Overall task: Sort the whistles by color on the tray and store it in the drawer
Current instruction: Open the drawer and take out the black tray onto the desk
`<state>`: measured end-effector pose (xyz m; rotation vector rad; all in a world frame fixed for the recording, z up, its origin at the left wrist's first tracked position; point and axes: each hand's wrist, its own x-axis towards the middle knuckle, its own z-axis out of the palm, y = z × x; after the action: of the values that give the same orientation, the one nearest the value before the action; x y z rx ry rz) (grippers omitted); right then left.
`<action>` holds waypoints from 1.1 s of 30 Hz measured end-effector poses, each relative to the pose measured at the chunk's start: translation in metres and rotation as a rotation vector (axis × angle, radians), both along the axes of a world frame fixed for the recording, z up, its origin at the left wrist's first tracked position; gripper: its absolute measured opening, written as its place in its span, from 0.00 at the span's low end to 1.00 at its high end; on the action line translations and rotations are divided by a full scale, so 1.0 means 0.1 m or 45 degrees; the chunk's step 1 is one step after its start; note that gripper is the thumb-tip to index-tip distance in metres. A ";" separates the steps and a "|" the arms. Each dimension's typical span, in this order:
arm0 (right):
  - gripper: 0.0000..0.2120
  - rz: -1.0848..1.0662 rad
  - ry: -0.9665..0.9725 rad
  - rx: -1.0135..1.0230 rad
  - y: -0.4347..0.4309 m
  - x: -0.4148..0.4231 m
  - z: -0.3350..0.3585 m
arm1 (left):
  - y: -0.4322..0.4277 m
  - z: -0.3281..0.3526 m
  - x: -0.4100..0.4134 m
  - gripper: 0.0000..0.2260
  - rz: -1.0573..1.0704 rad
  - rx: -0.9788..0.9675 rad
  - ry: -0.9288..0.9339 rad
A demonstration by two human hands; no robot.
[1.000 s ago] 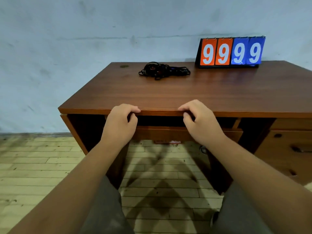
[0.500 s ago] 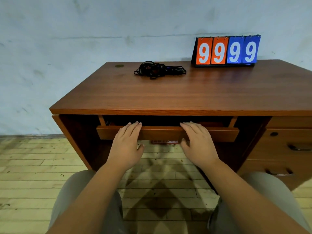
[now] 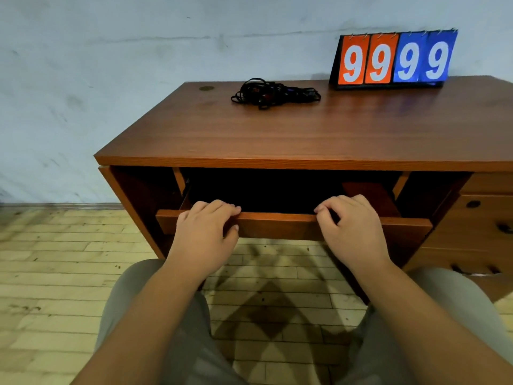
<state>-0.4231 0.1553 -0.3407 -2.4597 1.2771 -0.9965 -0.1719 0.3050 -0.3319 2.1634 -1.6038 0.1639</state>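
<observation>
The wooden drawer (image 3: 277, 225) under the desk top stands partly pulled out, its inside dark. My left hand (image 3: 206, 232) grips the top edge of the drawer front, fingers curled over it and thumb on the face. My right hand (image 3: 351, 227) grips the same edge further right. A heap of whistles on black cords (image 3: 273, 93) lies at the back of the desk top (image 3: 277, 134). No tray is in view.
A flip scoreboard (image 3: 394, 59) reading 9999 stands at the back right of the desk. A side cabinet with drawers (image 3: 477, 232) is to the right. My knees are below the drawer, over the tiled floor (image 3: 55, 259).
My hands dropped from the desk's front edge to the drawer front, laid flat, then curled over its top edge. The drawer has come out toward me.
</observation>
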 end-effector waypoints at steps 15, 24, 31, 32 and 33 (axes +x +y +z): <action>0.16 -0.116 -0.182 0.271 0.40 -0.17 0.16 | 0.40 0.10 -0.09 0.11 -0.090 0.051 0.010; 0.14 -0.156 -0.198 0.392 0.48 -0.23 0.23 | 0.57 0.14 -0.09 0.12 -0.181 0.078 0.064; 0.13 -0.151 -0.199 0.433 0.51 -0.26 0.26 | 0.60 0.20 -0.03 0.08 -0.229 0.127 0.160; 0.13 -0.145 -0.211 0.449 0.51 -0.26 0.26 | 0.61 0.20 -0.03 0.08 -0.229 0.127 0.165; 0.12 -0.140 -0.224 0.468 0.50 -0.26 0.26 | 0.61 0.20 -0.03 0.08 -0.229 0.125 0.168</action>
<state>-0.4489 0.2056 -0.3149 -2.0027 1.4044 -0.8866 -0.1748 0.3655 -0.3114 2.0402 -1.7511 -0.1129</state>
